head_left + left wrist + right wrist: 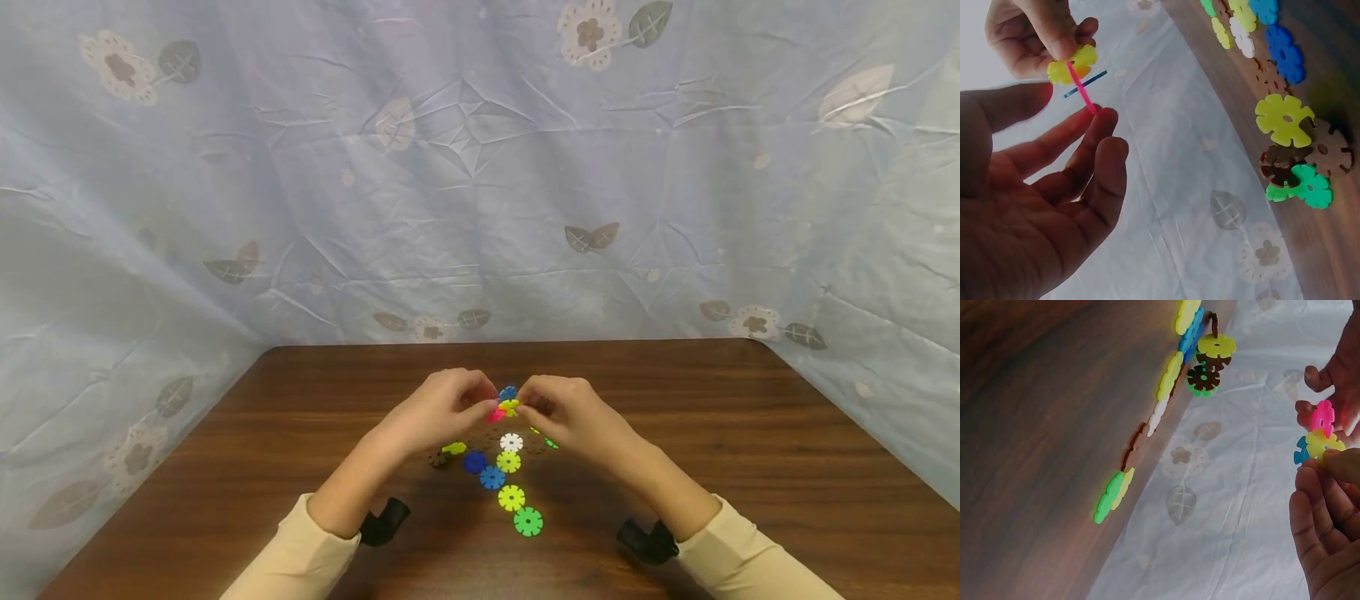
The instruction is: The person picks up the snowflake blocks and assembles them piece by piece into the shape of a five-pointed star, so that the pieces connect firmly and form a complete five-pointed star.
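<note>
My right hand [573, 417] pinches a yellow slotted plastic disc [1088, 55] between thumb and fingers. Joined to it are a pink disc [1322, 417] and a blue disc [1300, 452], raised above the table. In the left wrist view the pink disc [1080, 86] is edge-on, its lower end at the fingertips of my left hand [1054, 206]. That hand's thumb stands apart from the disc, its fingers loosely bent. Below the hands lie a white disc [512, 442], a yellow-green disc [508, 462] and a dark blue disc [475, 462].
Nearer on the wooden table [315, 417] lie a light blue disc [492, 477], another yellow-green disc [512, 498] and a green disc [528, 522]. Brown discs [1329, 149] cluster with green and yellow ones at the left. A flowered cloth [465, 208] hangs behind and beside the table.
</note>
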Tool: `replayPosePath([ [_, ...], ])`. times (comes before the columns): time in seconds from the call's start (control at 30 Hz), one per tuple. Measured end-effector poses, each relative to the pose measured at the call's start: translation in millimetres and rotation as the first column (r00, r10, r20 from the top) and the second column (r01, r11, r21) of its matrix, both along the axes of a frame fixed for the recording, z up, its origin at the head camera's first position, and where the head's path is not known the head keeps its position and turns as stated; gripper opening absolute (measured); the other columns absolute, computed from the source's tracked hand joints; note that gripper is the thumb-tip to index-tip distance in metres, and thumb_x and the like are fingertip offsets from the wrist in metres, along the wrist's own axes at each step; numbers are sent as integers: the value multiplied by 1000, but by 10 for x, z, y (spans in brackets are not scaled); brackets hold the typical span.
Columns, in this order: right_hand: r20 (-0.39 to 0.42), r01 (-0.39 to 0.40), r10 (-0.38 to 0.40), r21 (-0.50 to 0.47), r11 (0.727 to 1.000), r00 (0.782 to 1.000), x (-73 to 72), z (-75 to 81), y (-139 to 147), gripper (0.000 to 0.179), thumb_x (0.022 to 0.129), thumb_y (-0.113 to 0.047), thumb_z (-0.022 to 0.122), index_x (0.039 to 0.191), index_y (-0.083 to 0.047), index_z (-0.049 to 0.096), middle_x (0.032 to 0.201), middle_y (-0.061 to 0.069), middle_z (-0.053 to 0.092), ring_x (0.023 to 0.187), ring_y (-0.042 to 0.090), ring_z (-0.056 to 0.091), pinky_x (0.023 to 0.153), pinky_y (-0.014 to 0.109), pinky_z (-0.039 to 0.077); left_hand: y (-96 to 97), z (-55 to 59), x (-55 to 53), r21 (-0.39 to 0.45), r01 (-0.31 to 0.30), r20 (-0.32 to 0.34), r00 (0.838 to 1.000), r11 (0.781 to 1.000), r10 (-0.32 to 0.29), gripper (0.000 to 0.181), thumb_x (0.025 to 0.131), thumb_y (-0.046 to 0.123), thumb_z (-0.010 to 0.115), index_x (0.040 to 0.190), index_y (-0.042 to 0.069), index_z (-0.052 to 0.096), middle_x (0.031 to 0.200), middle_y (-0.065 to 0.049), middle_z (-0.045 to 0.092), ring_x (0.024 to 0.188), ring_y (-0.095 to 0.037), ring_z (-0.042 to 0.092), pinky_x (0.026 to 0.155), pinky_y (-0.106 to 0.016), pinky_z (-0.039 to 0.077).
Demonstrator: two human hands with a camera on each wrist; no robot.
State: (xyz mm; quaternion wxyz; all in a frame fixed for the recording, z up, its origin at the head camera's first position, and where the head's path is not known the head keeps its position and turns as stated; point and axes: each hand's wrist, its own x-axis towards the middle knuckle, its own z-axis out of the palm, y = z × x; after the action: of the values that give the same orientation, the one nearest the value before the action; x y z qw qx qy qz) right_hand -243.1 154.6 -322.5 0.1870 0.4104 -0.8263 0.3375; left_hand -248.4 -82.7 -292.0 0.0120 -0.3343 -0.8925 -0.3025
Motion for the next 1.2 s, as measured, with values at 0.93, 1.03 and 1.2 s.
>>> replayPosePath([
  [0.93,76,27,-38,135,990,996,13,5,-6,5,101,-10,68,104,-11,73,96,1,77,84,6,69,76,27,61,-623,-266,-428,-347,-453,-28,880,821,474,35,91,23,79,71,11,53,68,2,43,65,-16,42,56,-32,34],
  [1.03,84,24,-36,141,990,996,4,7,6,5,101,-10,68,103,-11,73,97,3,77,85,7,70,77,28,61,-664,-303,-461,-389,-477,-34,862,788,506,37,90,26,80,69,11,54,67,2,43,66,-17,43,58,-34,35],
  [1.2,101,22,-36,134,991,994,-15,-5,38,5,101,-10,68,102,-12,73,95,3,76,85,7,69,76,25,59,-683,-350,-486,-412,-486,-15,849,771,528,32,87,25,82,72,11,57,70,1,48,66,-18,47,60,-35,38],
])
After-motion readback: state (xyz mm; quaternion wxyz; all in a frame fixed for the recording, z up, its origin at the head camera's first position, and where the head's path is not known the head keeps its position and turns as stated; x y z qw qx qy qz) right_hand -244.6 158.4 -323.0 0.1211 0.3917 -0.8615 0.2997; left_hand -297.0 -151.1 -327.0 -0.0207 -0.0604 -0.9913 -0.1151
